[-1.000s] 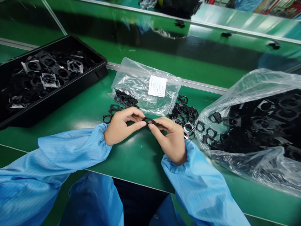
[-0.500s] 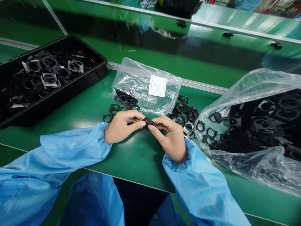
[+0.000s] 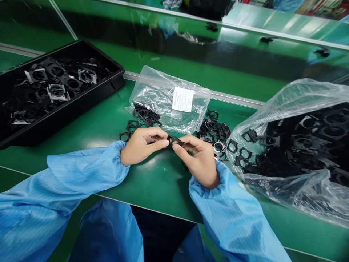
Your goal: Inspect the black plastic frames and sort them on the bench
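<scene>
My left hand (image 3: 141, 145) and my right hand (image 3: 199, 160) meet over the green table (image 3: 152, 182), both pinching one small black frame part (image 3: 174, 140) between thumbs and fingertips. Blue sleeves cover both arms. Just beyond my left hand lie a few loose black frames (image 3: 131, 129). A pile of black frames (image 3: 214, 133) sits past my right hand, some with a silvery face.
A black tray (image 3: 81, 98) with several frame parts stands at the left. A small clear bag (image 3: 163, 98) with a white label lies behind my hands. A large clear bag (image 3: 294, 145) full of black parts fills the right. A metal rail runs behind.
My hands have stayed together on the part; the fingers shifted slightly and the part tilted a little. Nothing else moved.
</scene>
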`<state>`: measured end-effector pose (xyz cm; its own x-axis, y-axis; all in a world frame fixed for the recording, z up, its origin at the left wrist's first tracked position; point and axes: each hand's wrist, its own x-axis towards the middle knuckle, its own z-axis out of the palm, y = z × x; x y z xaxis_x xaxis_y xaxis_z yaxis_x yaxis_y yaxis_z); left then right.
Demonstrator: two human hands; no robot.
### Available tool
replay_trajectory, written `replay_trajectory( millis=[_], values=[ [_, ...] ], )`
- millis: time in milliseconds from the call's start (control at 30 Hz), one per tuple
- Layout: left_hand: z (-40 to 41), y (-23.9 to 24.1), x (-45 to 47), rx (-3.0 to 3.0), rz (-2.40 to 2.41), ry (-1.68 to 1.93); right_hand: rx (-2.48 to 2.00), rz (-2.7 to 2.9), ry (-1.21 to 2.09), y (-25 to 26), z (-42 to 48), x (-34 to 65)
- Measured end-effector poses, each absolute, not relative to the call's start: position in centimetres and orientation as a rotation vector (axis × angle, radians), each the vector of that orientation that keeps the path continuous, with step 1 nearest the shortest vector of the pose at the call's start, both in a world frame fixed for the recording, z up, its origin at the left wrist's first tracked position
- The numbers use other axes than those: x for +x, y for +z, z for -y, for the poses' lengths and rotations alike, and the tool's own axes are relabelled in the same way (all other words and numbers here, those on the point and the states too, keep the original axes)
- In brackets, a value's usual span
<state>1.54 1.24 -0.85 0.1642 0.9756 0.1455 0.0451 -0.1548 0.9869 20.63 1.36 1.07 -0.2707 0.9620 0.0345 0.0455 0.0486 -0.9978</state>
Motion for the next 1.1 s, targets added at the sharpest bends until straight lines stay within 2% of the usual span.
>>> replay_trajectory(
  millis=[167,533,1100],
  values=[
    [-1.28,-0.42,1.31,1.479,-1.058,1.100,-1.099,1.377,1.495,1.18,-1.50,20.54],
    [-1.39,-0.49,1.41,1.356,-1.068,1.100,-1.120,1.394,1.573,1.29,-1.72,20.71],
    [-1.36,-0.34,1.35,1.357,-1.062,1.034,-1.164,1.436,1.526,1.19,-1.75,20.74]
  ],
)
